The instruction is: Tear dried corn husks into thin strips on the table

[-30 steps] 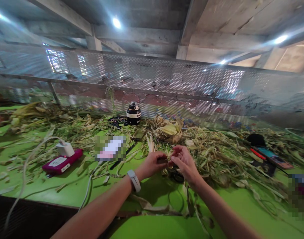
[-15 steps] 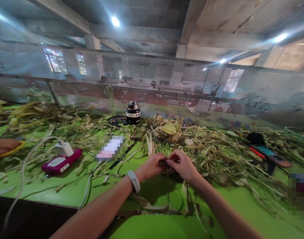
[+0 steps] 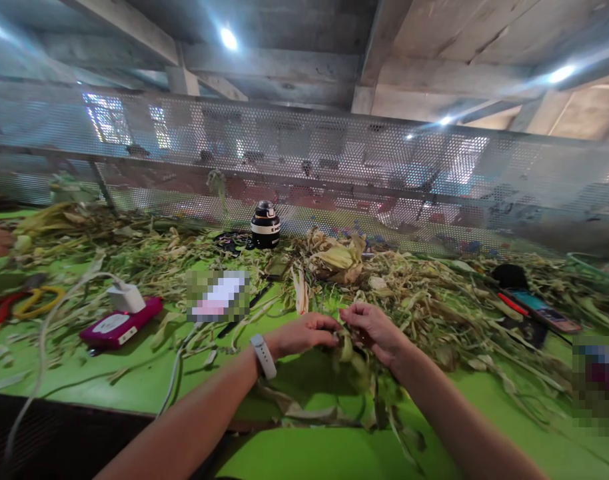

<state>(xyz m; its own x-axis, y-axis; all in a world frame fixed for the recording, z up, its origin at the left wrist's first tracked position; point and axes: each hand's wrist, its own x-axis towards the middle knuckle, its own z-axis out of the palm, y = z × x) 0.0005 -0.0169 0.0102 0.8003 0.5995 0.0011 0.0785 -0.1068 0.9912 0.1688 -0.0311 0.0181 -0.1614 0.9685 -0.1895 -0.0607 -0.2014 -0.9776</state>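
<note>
Husk strip, blurred, hangs between the hands above the green table. Left to right: white charger in magenta box, presumably for power; left hand curled beside strip; right hand opposite, likely for two-sided control. Cannot tell whether either grips.

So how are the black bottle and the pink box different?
The black bottle is rounded and stands upright; the pink box is blocky and lies flat. The bottle wears a pale band, while the box has a white plug on top. Both sit near dry leaves.
</note>
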